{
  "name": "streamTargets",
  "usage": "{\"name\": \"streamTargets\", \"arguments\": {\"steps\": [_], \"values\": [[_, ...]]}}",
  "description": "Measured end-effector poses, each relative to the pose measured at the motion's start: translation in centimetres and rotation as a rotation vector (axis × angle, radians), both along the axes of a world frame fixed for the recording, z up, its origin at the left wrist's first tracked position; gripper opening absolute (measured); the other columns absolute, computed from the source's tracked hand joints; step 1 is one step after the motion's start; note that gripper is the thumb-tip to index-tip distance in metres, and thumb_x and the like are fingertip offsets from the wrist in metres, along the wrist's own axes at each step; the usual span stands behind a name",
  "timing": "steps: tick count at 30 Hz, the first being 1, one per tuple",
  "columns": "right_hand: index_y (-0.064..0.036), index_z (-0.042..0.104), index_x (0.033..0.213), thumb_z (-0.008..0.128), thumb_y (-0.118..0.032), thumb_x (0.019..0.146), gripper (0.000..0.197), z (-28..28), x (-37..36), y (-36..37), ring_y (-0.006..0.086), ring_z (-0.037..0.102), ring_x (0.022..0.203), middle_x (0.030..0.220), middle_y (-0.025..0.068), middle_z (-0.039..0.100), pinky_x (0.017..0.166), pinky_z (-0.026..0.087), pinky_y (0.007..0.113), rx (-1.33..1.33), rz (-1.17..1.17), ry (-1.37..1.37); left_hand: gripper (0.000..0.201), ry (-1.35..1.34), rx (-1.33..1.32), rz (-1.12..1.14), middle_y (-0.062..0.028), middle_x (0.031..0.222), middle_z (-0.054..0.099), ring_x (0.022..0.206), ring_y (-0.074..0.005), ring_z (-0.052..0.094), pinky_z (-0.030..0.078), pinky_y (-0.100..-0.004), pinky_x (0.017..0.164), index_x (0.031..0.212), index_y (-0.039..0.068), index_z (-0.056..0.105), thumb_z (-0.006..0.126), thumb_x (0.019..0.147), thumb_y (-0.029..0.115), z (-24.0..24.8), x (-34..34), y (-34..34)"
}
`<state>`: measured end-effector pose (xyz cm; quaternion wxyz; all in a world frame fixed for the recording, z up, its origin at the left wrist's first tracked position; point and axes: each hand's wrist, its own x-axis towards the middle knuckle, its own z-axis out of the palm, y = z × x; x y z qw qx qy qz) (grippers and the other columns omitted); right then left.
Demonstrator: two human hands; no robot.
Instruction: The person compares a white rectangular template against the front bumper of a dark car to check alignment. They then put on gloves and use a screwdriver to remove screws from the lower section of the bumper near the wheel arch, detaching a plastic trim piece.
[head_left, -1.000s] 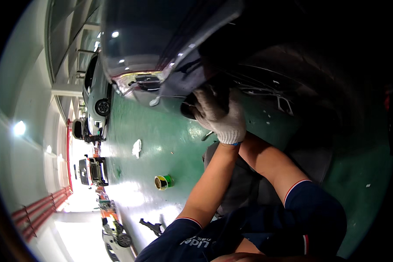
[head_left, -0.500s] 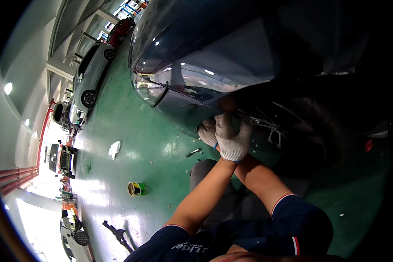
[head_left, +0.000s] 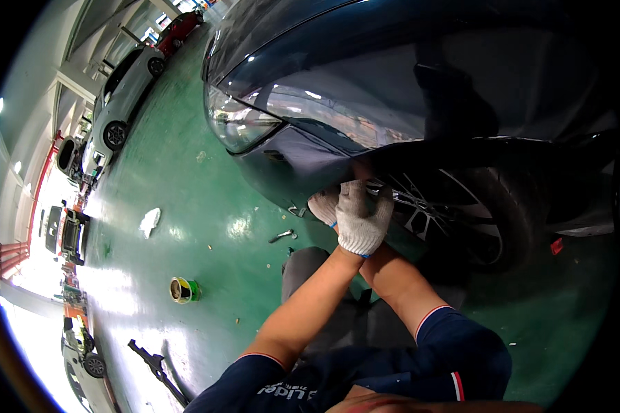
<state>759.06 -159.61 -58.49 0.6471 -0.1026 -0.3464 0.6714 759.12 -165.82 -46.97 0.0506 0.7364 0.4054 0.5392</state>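
Where the bumper (head_left: 286, 162) meets the wheel arch, both hands are at work on the car (head_left: 365, 82). Its paint is dark blue to near black, glossy, mirroring the lamps overhead; the clear headlight (head_left: 238, 122) sits forward of the arch, and the wheel (head_left: 427, 206) has thin, bright-edged spokes. Wrists crossed, in off-white knit gloves. Left hand (head_left: 364, 221): at the arch edge, thumb apart from fingers; whether the grip pinches anything, cannot tell. Right hand (head_left: 324, 205): beneath the left wrist, against the bumper's lower edge; fingers hidden, grip cannot be told.

Floor (head_left: 207, 199): green, shiny, scattered with small bits. A metal tool (head_left: 281, 236) lies near the knee (head_left: 302, 268); farther off, a white rag (head_left: 149, 222), a bucket (head_left: 184, 290) and a black bracket (head_left: 157, 370). Beyond: a grey car (head_left: 120, 96), a red car (head_left: 179, 31), red pipes (head_left: 10, 258).

Versus one second ago: wheel spokes now plain, formerly in deep shadow; more of the right glove visible; wrists remain crossed.
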Motion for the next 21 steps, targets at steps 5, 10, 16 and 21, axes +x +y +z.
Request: {"name": "streamTargets", "arguments": {"steps": [5, 10, 16, 21], "values": [[-0.0089, 0.065, 0.129, 0.055, -0.037, 0.101, 0.041, -0.3, 1.2, 0.9, 0.0315, 0.06, 0.12, 0.13, 0.0136, 0.064, 0.107, 0.044, 0.05, 0.095, -0.081, -0.334, 0.042, -0.096, -0.109, -0.045, -0.0203, 0.111, 0.066, 0.101, -0.0429, 0.063, 0.051, -0.0467, 0.086, 0.124, 0.004, 0.064, 0.075, 0.084, 0.009, 0.2, -0.3, -0.2], [-0.0088, 0.067, 0.127, 0.056, -0.037, 0.1, 0.04, -1.1, 2.8, 3.2, 0.0332, 0.062, 0.117, 0.126, 0.0142, 0.067, 0.106, 0.045, 0.051, 0.289, -0.055, -0.676, 0.046, -0.03, -0.436, -0.076, -0.0264, 0.117, 0.065, 0.098, -0.0457, 0.065, 0.054, -0.0486, 0.085, 0.126, -0.001, 0.063, 0.073, 0.085, 0.016, 1.0, -2.5, -1.5], [-0.0087, 0.07, 0.124, 0.057, -0.037, 0.1, 0.039, 0.8, 3.3, 5.7, 0.0351, 0.064, 0.114, 0.122, 0.0149, 0.07, 0.104, 0.046, 0.052, 0.664, 0.425, -0.872, 0.049, -0.196, -0.177, 0.089, -0.0257, 0.134, 0.063, 0.122, -0.0405, 0.063, 0.048, -0.0438, 0.107, 0.138, -0.006, 0.056, 0.065, 0.092, 0.008, -4.2, -8.4, -3.7], [-0.0017, 0.064, 0.129, 0.044, -0.037, 0.104, 0.048, 3.2, 2.7, 3.2, 0.0336, 0.059, 0.125, 0.136, 0.0178, 0.065, 0.115, 0.037, 0.049, 0.541, -0.506, -1.769, 0.046, -0.575, -0.677, 0.251, -0.029, 0.134, 0.059, 0.125, -0.0408, 0.059, 0.046, -0.0445, 0.108, 0.138, -0.005, 0.054, 0.061, 0.098, 0.016, -12.7, -8.9, -0.1]]}}
